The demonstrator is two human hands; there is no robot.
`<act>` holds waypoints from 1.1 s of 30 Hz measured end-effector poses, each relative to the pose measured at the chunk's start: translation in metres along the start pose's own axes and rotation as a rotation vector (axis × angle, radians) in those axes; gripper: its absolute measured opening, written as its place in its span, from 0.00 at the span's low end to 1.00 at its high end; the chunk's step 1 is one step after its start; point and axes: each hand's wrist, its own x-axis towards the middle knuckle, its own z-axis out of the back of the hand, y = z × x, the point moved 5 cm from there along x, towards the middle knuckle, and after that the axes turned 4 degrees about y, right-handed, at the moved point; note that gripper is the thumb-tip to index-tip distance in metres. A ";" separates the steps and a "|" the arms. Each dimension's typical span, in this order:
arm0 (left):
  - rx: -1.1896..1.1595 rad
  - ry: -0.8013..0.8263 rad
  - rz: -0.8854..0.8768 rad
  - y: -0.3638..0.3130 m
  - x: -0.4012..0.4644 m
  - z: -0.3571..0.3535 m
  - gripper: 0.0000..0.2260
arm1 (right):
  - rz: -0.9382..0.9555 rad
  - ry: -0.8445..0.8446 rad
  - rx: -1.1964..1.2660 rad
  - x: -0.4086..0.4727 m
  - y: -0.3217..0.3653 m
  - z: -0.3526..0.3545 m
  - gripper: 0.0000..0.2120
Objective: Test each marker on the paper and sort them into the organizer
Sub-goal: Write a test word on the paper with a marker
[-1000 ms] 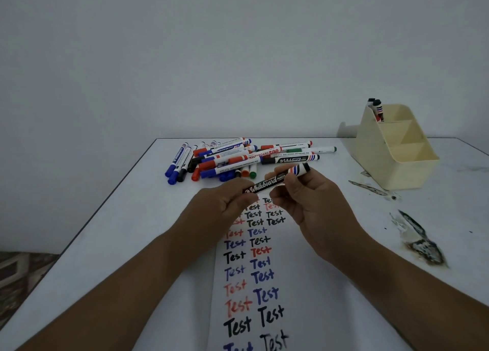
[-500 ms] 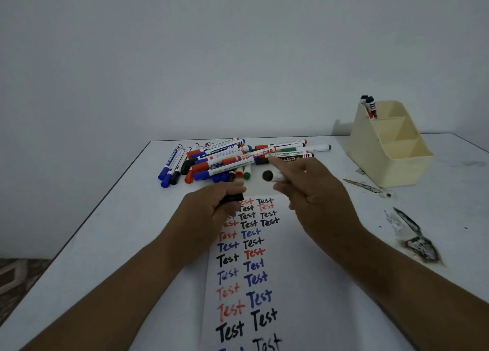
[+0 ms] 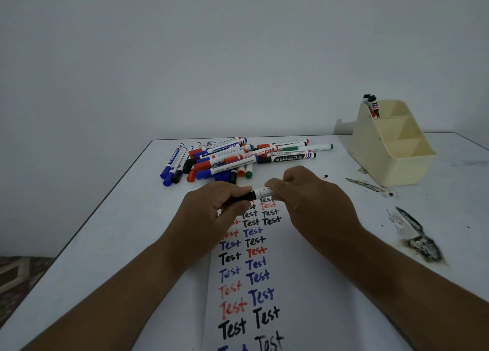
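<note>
Here, I hold one whiteboard marker (image 3: 260, 193) level between my two hands, just above the top of the paper (image 3: 296, 284). My left hand (image 3: 211, 213) has its fingers (image 3: 239, 191) curled round the marker's black end, while my right hand (image 3: 315, 199) pinches the white barrel with thumb and fingers curled over it. The black end and the barrel meet in the gap between my hands; whether the cap is fully seated I cannot tell. The paper lies along the white bench (image 3: 111, 234) beneath my forearms, with two columns of the word "Test" written in black, blue and red. Beyond my hands, near the far edge of the bench, lies the pile of markers (image 3: 238, 157), with blue, red, black, orange and green caps, some stacked across others. To the far right stands the cream organizer (image 3: 397, 165), stepped in three compartments; its rearmost, tallest compartment holds sorted markers (image 3: 371, 105) standing upright, and I cannot tell how many. Dark scorched-looking stains (image 3: 420, 242) mark the bench near my right forearm.
</note>
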 end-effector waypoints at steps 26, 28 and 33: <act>-0.085 -0.103 0.068 -0.005 0.001 -0.004 0.10 | 0.049 -0.008 -0.035 -0.004 0.013 0.001 0.21; -0.077 -0.084 0.062 -0.004 0.003 -0.001 0.12 | 0.029 -0.030 -0.008 0.001 0.011 0.004 0.18; -0.159 0.115 0.158 0.005 0.000 -0.003 0.31 | 0.037 -0.147 0.037 0.001 0.006 0.010 0.12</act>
